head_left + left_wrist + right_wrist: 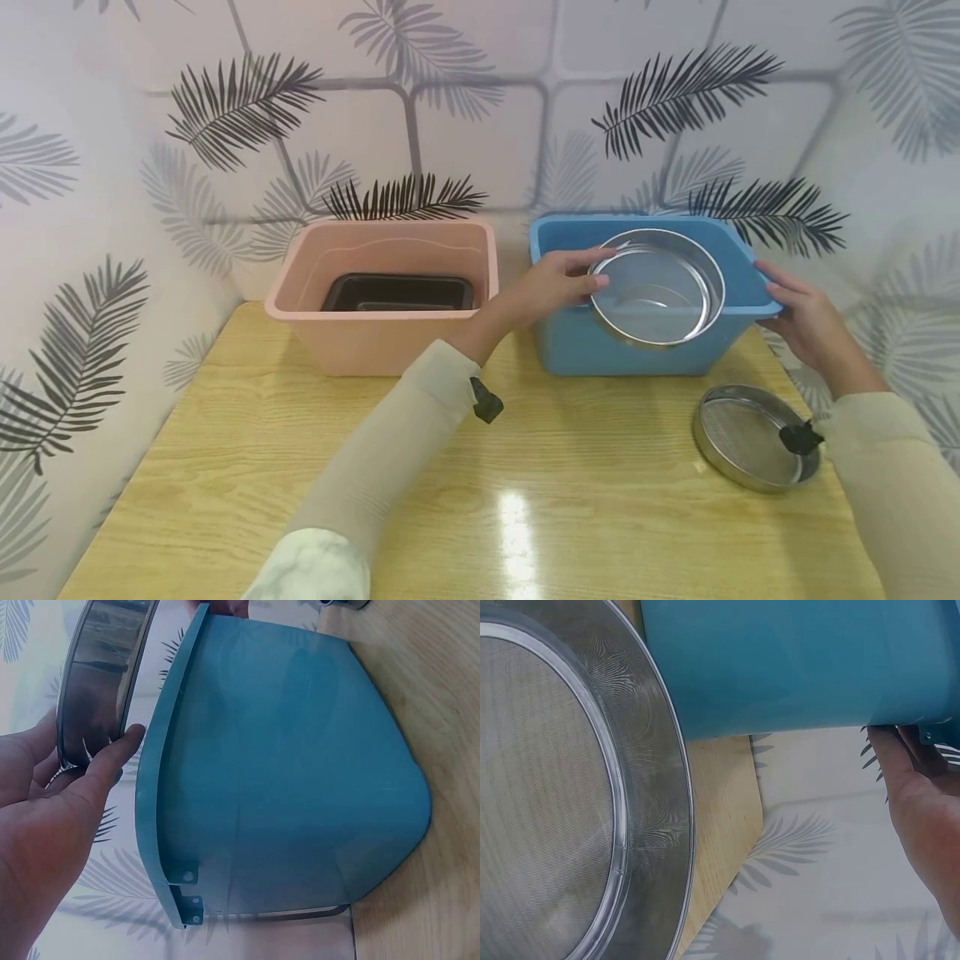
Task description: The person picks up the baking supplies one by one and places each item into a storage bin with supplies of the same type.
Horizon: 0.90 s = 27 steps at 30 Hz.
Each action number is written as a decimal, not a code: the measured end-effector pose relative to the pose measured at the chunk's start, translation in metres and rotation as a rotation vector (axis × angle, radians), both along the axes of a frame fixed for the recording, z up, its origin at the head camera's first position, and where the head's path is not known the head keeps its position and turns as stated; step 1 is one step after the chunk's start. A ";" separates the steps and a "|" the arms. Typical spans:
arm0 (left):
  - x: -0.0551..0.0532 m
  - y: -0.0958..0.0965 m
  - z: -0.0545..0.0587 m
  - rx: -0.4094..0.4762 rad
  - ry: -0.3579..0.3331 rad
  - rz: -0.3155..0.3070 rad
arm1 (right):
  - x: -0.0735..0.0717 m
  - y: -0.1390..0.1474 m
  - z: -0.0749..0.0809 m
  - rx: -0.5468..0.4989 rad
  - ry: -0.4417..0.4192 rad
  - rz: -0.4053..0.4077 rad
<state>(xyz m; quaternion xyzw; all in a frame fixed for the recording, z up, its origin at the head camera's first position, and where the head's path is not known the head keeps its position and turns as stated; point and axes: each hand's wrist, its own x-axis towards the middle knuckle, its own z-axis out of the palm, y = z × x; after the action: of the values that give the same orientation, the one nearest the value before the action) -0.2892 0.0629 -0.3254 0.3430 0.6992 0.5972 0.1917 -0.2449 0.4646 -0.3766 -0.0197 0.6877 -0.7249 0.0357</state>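
Note:
My left hand (558,287) pinches the left edge of a round metal sieve (660,283), thumb on the near side. The sieve is tilted above the front rim of a blue bin (622,354); in the left wrist view its shiny side wall (101,675) shows between thumb and fingers. My right hand (813,321) grips the bin's right rim, and in the right wrist view its fingers (892,754) reach under that rim. A second round sieve with fine mesh (750,437) lies on the table below the right forearm. The bin's inside is partly hidden by the held sieve.
A pink bin (397,342) stands left of the blue one, with a black rectangular pan (401,292) inside. Both bins stand on a wood-grain table (450,500) against a wall (480,125) with a leaf pattern.

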 end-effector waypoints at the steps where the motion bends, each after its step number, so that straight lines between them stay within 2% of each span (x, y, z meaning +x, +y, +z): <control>1: -0.003 0.002 0.001 0.002 0.006 0.003 | 0.000 0.000 0.000 0.010 -0.004 0.000; 3: -0.009 0.006 0.004 -0.009 0.030 0.012 | 0.000 0.001 0.000 0.028 -0.016 -0.002; 10: -0.028 0.028 0.010 0.010 -0.020 0.014 | -0.001 0.003 0.001 0.083 -0.065 -0.006; 14: -0.041 0.039 0.010 -0.050 -0.009 0.030 | 0.000 0.002 0.003 0.079 -0.089 -0.003; 17: -0.050 0.045 0.008 -0.084 -0.006 0.036 | -0.001 0.002 0.003 0.065 -0.089 -0.002; 22: -0.064 0.055 0.002 -0.085 -0.031 0.052 | -0.001 0.001 0.003 0.078 -0.081 0.001; 27: -0.070 0.065 -0.006 -0.100 -0.074 0.057 | -0.001 -0.001 0.004 0.109 -0.084 -0.005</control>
<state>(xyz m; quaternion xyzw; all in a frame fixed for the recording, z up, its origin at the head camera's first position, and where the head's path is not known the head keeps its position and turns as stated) -0.3594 0.1280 -0.3313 0.2904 0.7300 0.5793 0.2172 -0.2460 0.4638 -0.3727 0.0146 0.7241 -0.6866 0.0638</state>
